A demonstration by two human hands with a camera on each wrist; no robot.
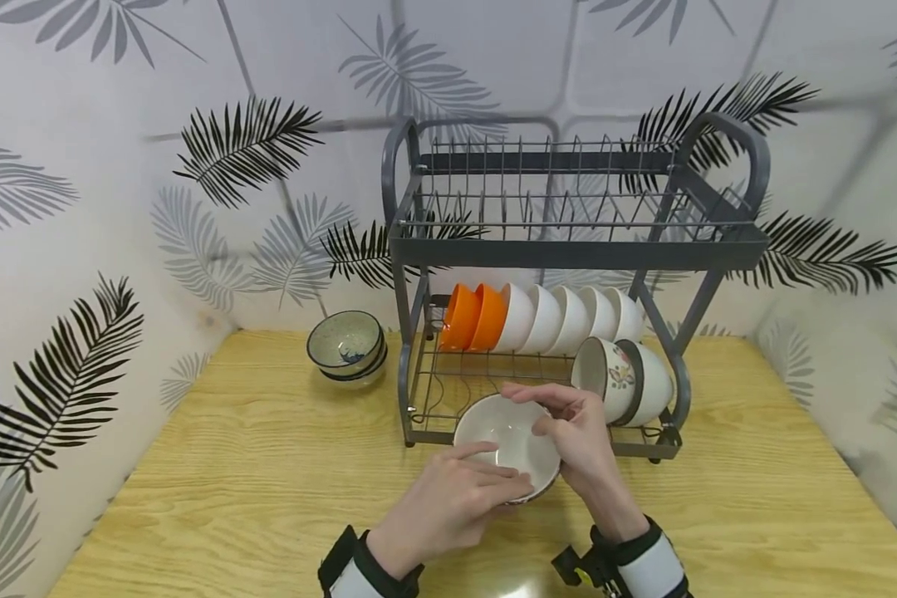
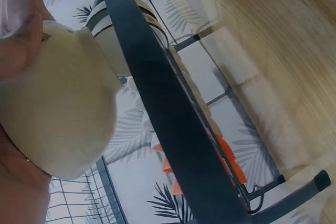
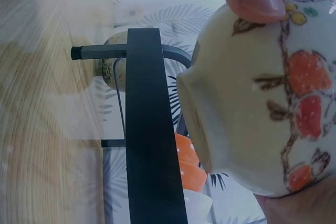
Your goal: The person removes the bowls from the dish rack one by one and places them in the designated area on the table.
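Observation:
Both hands hold a white bowl (image 1: 504, 428) in front of the dish rack, its open side tilted up and towards me. Across the near left rim lie the fingers of my left hand (image 1: 448, 502), some reaching inside. My right hand (image 1: 579, 436) grips the right rim, thumb on the inner side. In the right wrist view the outer wall of this bowl (image 3: 247, 93) carries red fruit and brown branches. The left wrist view shows a plain pale part of the bowl (image 2: 63, 103) between parts of the hand.
A grey two-tier dish rack (image 1: 579, 253) stands against the wall. On its lower tier are orange bowls (image 1: 461, 318), several white bowls (image 1: 568, 320), and larger patterned bowls (image 1: 605, 378) at front right. Stacked speckled bowls (image 1: 344, 340) stand left of it on the wooden table (image 1: 269, 465).

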